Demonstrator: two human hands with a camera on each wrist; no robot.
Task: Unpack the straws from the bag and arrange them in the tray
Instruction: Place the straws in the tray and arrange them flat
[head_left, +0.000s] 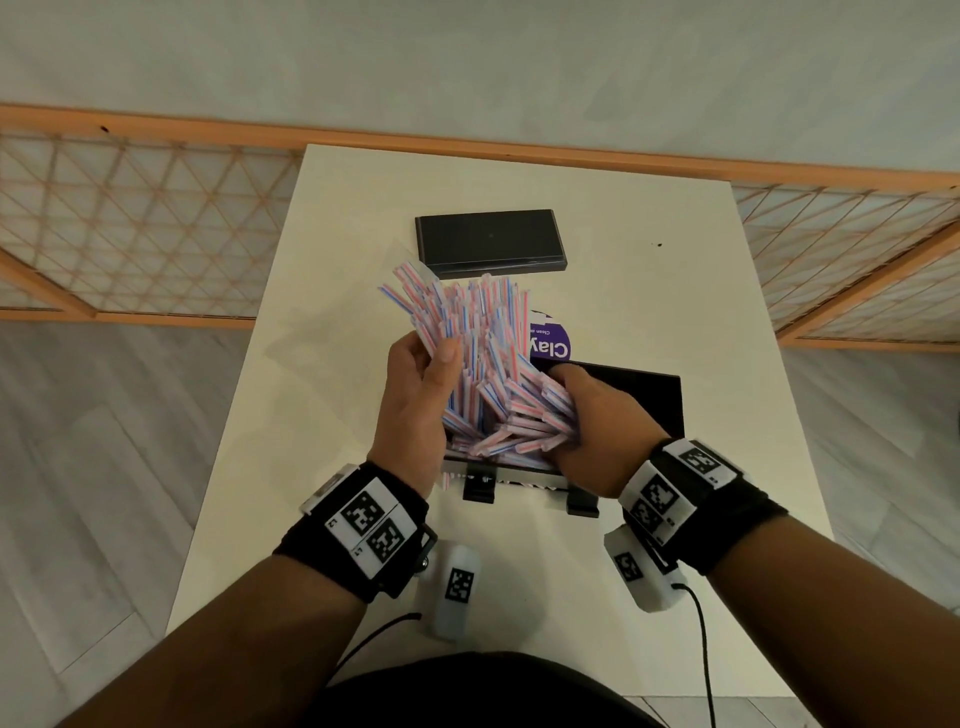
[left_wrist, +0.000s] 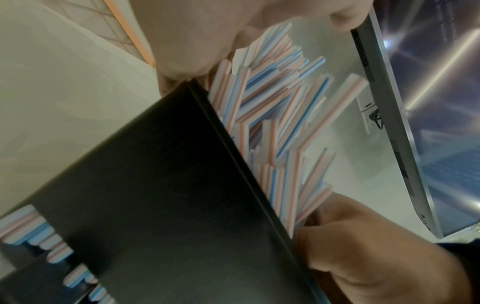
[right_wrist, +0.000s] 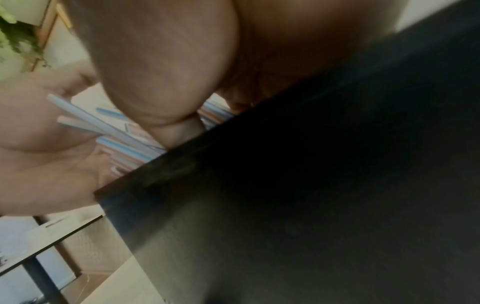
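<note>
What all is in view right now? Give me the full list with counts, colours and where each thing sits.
straws: one big bunch, too many to count, white with red and blue stripes, fanned out above the tray, held by both hands
tray: one, black, near middle of the table, mostly under the straws
purple label: one, purple with white lettering, just behind the straws; what it belongs to is hidden
black box: one, lying flat at the far end of the table
table: one, white
wrist bands: two, black with white marker tags
left hand: grips the straws' left side
right hand: grips the lower right ends
</note>
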